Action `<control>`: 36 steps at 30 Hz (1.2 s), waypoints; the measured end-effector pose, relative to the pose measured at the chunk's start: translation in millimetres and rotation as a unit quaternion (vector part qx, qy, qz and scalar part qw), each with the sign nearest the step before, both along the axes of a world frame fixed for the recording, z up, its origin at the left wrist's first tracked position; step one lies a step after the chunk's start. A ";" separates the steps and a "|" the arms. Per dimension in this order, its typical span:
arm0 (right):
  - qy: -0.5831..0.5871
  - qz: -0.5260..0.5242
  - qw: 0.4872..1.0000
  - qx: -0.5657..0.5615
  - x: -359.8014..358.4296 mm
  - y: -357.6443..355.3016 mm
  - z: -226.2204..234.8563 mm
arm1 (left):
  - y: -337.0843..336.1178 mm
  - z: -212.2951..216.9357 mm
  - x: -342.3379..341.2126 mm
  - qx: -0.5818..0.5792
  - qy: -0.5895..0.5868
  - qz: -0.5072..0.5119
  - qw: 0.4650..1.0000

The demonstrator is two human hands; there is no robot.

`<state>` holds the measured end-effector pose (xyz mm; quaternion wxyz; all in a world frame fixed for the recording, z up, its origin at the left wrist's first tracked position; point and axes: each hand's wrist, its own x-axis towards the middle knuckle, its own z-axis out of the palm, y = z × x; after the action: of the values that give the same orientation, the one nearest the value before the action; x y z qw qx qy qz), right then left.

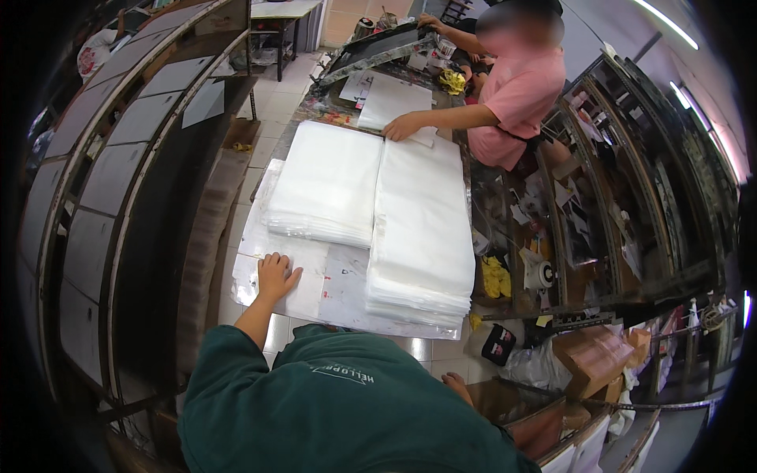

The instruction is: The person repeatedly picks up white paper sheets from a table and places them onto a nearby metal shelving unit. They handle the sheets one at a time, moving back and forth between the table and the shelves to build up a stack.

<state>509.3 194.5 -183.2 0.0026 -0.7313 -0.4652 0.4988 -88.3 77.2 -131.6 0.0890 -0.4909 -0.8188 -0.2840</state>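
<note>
My left hand (pixel 275 276) lies on the near left part of the table (pixel 309 293), fingers spread and nothing in them. Beyond it is a stack of thin white translucent sheets or bags (pixel 325 183). A second, longer stack (pixel 422 229) sits right beside it, reaching to the near edge. My right hand (pixel 456 385) hangs low by my side, off the table; my green sleeve and body hide most of it, so its grip does not show. Across the table, a co-worker's hand (pixel 404 126) touches the far end of the right stack, while the other raises a dark screen-printing frame (pixel 378 49).
A white sheet (pixel 394 101) lies under the raised frame, and a crumpled yellow cloth (pixel 452 81) is at the far right edge. A tall rack with grey panels (pixel 118 126) lines the left. Metal shelving (pixel 599 197) and cardboard boxes (pixel 590 359) stand at right.
</note>
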 end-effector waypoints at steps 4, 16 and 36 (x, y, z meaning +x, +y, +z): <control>-0.020 0.072 0.997 -0.003 -31.8 20.4 -24.7 | 14.3 -8.7 -4.8 -0.011 -0.035 0.048 0.998; -0.046 0.048 0.993 0.095 -18.0 4.7 -60.5 | 14.2 -16.7 -11.2 -0.014 -0.044 0.040 0.998; -0.024 -0.016 0.998 0.061 -11.7 -70.5 -79.7 | 22.8 -9.4 -10.1 -0.017 -0.040 0.052 0.998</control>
<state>497.7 123.9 -262.9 0.0444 -0.7485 -0.4834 0.4518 -98.3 99.9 -141.0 0.0628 -0.4377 -0.8506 -0.2847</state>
